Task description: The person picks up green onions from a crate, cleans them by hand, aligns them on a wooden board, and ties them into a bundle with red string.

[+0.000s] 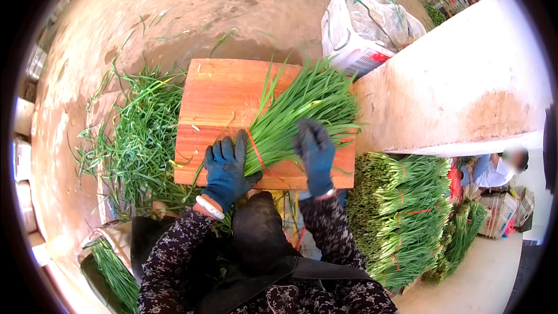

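Observation:
A bundle of long green leaves, seemingly garlic chives [301,100], lies slantwise across a reddish wooden board [209,96], its leafy ends towards the upper right. An orange band [256,150] runs around the bundle near its lower end. My left hand [229,165], in a blue glove with dark fingertips, is at the lower end beside the band, thumb below and fingers above; the stem ends are hidden by it. My right hand [314,148], gloved alike and slightly blurred, is over the lower right edge of the leaves, fingers bent; whether it grips any leaves I cannot tell.
Loose green leaves [148,126] are heaped left of the board. Banded bundles [405,213] are stacked at the right, beneath a pale wall [457,78]. A white crate [348,48] with plastic bags stands beyond the board. More leaves fill a container [113,270] at lower left. Another person [492,172] sits far right.

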The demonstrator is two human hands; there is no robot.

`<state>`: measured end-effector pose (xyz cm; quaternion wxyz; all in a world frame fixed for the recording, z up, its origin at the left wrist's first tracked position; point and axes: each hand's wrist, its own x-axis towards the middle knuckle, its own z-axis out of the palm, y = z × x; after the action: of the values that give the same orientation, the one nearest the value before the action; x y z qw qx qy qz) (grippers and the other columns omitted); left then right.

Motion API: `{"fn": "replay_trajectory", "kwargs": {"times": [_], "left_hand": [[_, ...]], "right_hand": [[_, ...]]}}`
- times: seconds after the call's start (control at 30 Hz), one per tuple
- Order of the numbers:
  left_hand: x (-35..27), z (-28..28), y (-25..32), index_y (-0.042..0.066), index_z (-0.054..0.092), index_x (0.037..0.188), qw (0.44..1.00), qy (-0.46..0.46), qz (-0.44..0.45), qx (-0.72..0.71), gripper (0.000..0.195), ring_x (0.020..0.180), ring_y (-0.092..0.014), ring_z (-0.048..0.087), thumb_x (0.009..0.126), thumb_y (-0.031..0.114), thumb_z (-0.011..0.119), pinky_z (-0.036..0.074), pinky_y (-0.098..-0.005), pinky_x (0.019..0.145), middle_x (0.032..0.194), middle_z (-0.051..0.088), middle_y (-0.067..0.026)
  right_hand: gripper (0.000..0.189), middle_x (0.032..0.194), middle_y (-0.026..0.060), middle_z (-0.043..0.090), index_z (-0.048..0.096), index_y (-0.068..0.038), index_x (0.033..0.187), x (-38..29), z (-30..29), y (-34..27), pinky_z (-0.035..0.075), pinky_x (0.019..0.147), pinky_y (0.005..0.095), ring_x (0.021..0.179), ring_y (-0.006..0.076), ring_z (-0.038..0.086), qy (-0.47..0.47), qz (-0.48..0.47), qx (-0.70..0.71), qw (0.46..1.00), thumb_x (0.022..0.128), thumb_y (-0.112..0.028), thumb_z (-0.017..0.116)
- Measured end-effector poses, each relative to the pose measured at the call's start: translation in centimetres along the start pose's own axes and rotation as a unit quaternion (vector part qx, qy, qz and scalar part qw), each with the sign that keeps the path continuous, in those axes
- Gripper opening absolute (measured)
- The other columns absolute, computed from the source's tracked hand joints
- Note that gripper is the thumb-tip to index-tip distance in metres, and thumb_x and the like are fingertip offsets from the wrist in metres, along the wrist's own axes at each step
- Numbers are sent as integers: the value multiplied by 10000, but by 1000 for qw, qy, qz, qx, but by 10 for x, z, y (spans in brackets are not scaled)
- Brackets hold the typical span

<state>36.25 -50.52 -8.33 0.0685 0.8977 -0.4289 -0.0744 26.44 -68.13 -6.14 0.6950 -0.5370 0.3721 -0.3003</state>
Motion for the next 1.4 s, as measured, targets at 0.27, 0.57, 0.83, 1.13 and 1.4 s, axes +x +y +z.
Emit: {"fn": "replay_trajectory", "kwargs": {"times": [0.27, 0.57, 0.83, 1.13, 1.4], "left_hand": [[1, 9, 2, 44, 204, 1496, 999, 47, 11, 15, 1129, 1187, -400, 426, 661, 606, 714, 284, -555, 1042, 1293, 428, -236], [11, -28, 2, 77, 453, 1355, 993, 83, 30, -84, 821, 1202, -379, 452, 723, 532, 713, 348, -524, 993, 1278, 482, -209], [63, -17, 21, 146, 644, 1078, 967, 171, 99, -159, 314, 947, -301, 585, 767, 172, 686, 487, -435, 790, 1015, 592, -69], [66, 12, -2, -20, 612, 1016, 710, 30, -12, -703, 127, 896, -84, 549, 897, -26, 568, 455, -249, 797, 952, 618, -19], [56, -13, -51, 25, 594, 1022, 665, -96, -31, -740, 117, 771, -116, 581, 934, 84, 542, 438, -241, 691, 892, 622, -27]], "right_hand": [[140, 701, 44, 621, 618, -25, 1003, 75, -22, -14, 404, 451, 246, 524, 101, 535, -29, 129, 31, 991, 913, -132, 635], [144, 638, 3, 531, 566, -70, 875, 48, -27, 9, 298, 390, 241, 452, 74, 421, -52, 60, 153, 985, 885, -160, 678], [137, 667, 32, 575, 592, -40, 895, -2, -10, 5, 321, 392, 251, 465, 86, 466, -41, -49, 185, 981, 880, -138, 686], [333, 938, 75, 679, 512, -80, 1241, 16, 21, 15, 447, 487, 238, 653, 109, 626, -134, 42, 133, 981, 990, -299, 525], [315, 1049, 82, 657, 486, -68, 1257, 20, 22, 32, 487, 550, 245, 776, 134, 652, -142, 33, 85, 986, 981, -215, 529]]}}
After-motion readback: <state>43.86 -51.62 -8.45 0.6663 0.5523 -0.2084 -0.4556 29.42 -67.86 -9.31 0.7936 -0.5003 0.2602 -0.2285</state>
